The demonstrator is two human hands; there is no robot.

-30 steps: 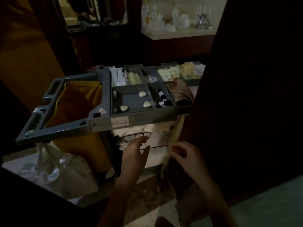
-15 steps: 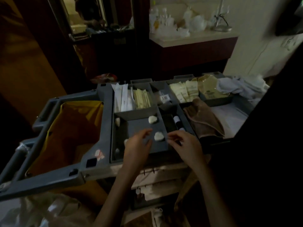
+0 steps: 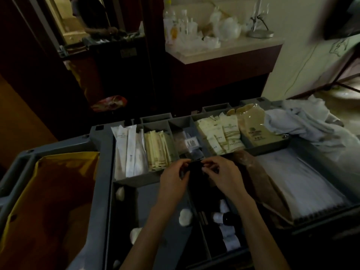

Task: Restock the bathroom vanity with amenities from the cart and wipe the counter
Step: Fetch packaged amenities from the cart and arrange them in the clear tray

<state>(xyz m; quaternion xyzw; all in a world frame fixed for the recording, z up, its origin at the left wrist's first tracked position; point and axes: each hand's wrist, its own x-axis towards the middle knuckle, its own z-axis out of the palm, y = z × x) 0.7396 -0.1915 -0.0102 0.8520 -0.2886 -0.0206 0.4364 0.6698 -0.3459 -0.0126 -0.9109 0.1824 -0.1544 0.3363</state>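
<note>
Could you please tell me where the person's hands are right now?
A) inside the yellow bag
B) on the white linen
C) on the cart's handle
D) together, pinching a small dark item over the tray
D: the left hand and right hand both pinch a small dark item above the grey tray.

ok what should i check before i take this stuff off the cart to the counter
1. Grip: left hand and right hand both pinch a dark item over the cart tray: ok
2. What the dark item is: too dim, cannot tell
3. White-capped bottles in the front compartment: ok
4. Cream sachets in the back compartment: ok
5. Brown cloth for wiping, lying right of the hands: ok
6. Free space on the counter: cluttered with bottles and plastic, not ok
</note>
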